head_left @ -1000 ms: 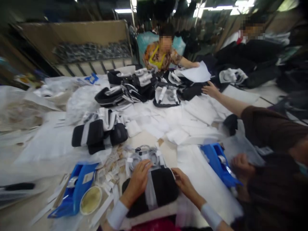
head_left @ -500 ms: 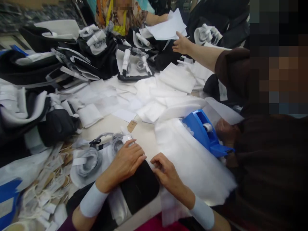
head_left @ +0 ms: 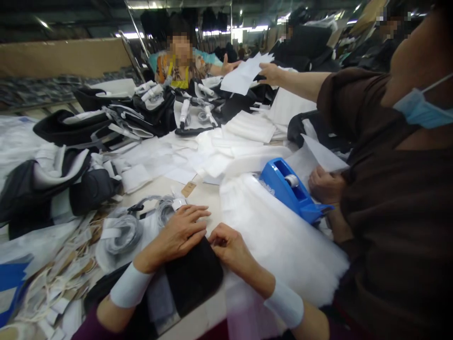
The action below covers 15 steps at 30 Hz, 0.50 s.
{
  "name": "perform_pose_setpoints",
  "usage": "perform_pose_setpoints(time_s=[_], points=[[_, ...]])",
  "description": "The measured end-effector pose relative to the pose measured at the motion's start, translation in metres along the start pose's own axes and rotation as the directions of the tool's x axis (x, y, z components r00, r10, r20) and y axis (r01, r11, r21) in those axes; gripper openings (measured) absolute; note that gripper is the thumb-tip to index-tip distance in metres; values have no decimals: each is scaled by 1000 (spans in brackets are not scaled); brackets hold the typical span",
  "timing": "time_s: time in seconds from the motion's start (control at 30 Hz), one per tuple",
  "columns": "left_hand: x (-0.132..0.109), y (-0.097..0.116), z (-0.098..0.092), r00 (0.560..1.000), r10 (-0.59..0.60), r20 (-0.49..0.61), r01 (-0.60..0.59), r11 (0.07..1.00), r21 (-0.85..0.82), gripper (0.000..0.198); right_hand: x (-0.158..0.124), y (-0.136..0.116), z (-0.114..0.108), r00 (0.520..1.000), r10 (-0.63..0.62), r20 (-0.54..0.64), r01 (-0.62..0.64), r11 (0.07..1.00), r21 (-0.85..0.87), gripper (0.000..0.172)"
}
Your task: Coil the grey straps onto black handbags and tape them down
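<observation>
The left hand point(head_left: 184, 229) lies flat, fingers spread and released, on the far edge of a black padded piece point(head_left: 193, 276) that sits on the bench point(head_left: 208, 196) at the near middle, just in front of the person. The right hand point(head_left: 228, 245) is loosely curled with its fingertips pinched together at the piece's far right corner, touching it; whether it grips anything there I cannot tell. Both wrists wear white cuffs. Just left of the left hand lie coiled grey straps point(head_left: 122, 233) in clear wrapping, and nearer the left edge a heap of paper tags on strings point(head_left: 58, 278). To the right of the hands spreads a sheet of white wadding point(head_left: 283, 231), and at its far side stands a blue tape dispenser point(head_left: 292, 191). A co-worker in a brown top sits at the right, one hand point(head_left: 323, 184) beside the dispenser, the other stretched far across to a white sheet point(head_left: 244, 75). Black and white padded goods point(head_left: 106, 123) pile up at the far left.
</observation>
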State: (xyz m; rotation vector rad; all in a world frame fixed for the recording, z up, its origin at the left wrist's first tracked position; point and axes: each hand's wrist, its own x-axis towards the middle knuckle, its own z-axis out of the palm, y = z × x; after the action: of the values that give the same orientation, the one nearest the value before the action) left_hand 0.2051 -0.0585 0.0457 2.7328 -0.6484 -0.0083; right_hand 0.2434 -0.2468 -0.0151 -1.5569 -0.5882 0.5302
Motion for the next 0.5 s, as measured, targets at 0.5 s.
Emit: perform_pose_setpoints(time_s=[0.5], points=[[-8, 1, 11, 996, -15, -83, 23, 994, 106, 24, 12, -29, 5, 998, -32, -50, 12, 931, -365, 22]])
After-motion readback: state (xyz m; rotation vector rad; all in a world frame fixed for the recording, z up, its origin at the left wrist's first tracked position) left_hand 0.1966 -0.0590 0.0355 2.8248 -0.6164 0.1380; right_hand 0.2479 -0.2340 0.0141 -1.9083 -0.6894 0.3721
